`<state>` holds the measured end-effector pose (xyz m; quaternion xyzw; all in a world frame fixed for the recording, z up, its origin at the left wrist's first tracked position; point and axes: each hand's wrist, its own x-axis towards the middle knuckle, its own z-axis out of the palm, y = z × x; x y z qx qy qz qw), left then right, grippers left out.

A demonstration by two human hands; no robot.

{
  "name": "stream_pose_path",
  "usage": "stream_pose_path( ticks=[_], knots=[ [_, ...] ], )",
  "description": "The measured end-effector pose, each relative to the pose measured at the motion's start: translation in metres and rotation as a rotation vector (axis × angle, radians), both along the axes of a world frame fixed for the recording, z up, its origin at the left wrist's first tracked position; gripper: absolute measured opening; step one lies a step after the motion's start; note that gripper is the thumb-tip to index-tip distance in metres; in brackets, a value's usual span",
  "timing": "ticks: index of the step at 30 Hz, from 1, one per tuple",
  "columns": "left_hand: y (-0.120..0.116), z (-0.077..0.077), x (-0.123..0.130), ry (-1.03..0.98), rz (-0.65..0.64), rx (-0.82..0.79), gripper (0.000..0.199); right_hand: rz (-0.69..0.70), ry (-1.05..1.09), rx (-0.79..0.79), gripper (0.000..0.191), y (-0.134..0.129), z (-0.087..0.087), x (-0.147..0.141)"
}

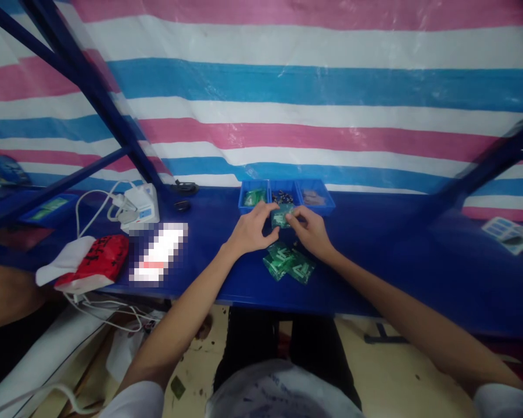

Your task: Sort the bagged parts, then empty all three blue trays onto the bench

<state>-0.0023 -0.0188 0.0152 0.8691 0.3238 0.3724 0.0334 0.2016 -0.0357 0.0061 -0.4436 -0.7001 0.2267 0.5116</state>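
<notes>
Between my two hands, above the blue table [370, 249], is a small green packet [281, 217]. My right hand [309, 227] pinches its right edge between thumb and fingers. My left hand [256, 227] is at its left side, thumb and forefinger spread apart around that edge; whether they touch it is hard to tell. Several green packets with white markings [287, 262] lie in a loose pile just below my hands. Behind the hands stands a blue tray [326, 203] in three compartments: green packets at left, small dark pieces in the middle, pale brownish packets at right.
To the left are a white power strip [146, 204] with cables, a red and white package [98, 264] and a blurred-out bright rectangle [159, 254]. Dark blue metal bars [87, 87] slant at both sides. Another person's arm [9, 293] is at the far left.
</notes>
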Motion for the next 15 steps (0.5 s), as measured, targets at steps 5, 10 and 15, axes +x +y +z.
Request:
stream_pose_path(
  ticks=[5, 10, 15],
  knots=[
    [0.003, -0.002, -0.001, 0.045, 0.012, 0.021, 0.047, 0.092, 0.076, -0.022, 0.032, 0.001, -0.001, 0.000],
    [0.003, 0.002, -0.003, 0.129, -0.037, 0.013, 0.054, 0.208, 0.093, -0.050, 0.034, -0.002, 0.005, 0.000],
    [0.001, 0.003, 0.000, 0.127, -0.052, 0.047, 0.039, 0.229, 0.149, -0.116, 0.038, -0.002, 0.011, 0.002]
  ],
)
